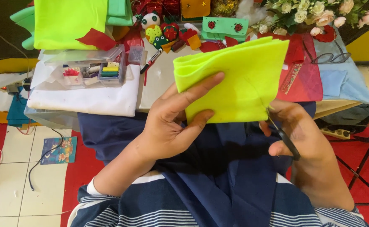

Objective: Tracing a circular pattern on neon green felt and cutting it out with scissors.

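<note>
Two hands, left hand [167,126] grip clamped on folded yellow felt [235,80], right hand [302,138] gripping half-hidden scissors [286,141]

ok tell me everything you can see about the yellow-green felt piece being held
The neon yellow-green felt piece looks soft and matte, folded into several layers whose rounded folds show at its upper left. It is held up, tilted, above the person's dark blue lap and in front of the cluttered craft table. The left hand pinches its lower left, fingers on the front. The right hand holds black-handled scissors, which meet its lower right edge.
</note>
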